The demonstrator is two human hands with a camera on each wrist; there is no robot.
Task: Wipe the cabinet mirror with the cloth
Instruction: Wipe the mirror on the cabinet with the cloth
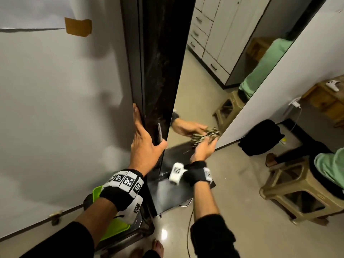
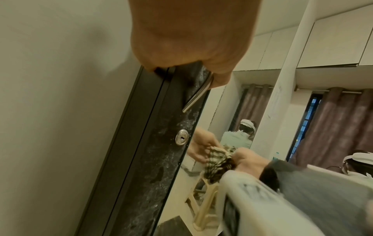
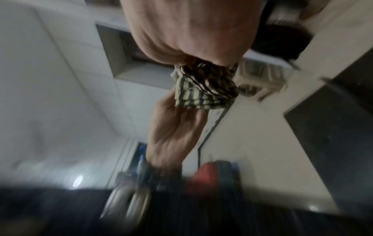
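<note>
The cabinet door stands open at an angle, a dark speckled frame [image 1: 160, 62] edging its tall mirror [image 1: 204, 81]. My left hand [image 1: 147, 135] grips the door's edge, fingers behind it and thumb beside the metal handle [image 1: 159, 133]. The left wrist view shows that hand [image 2: 187, 47] above the handle [image 2: 196, 97] and a round keyhole [image 2: 181, 139]. My right hand [image 1: 203, 148] holds a bunched striped cloth [image 1: 201, 135] against the lower part of the glass, and hand and cloth are doubled in the reflection. In the blurred right wrist view the cloth [image 3: 203, 86] sits under my right hand [image 3: 191, 32].
A person in green sits on a beige plastic stool [image 1: 297, 187] to the right. A black bag [image 1: 260, 136] lies by the wall under a wooden table [image 1: 327, 97]. A green object [image 1: 111, 228] sits below the door, and a cable [image 1: 189, 229] runs across the floor.
</note>
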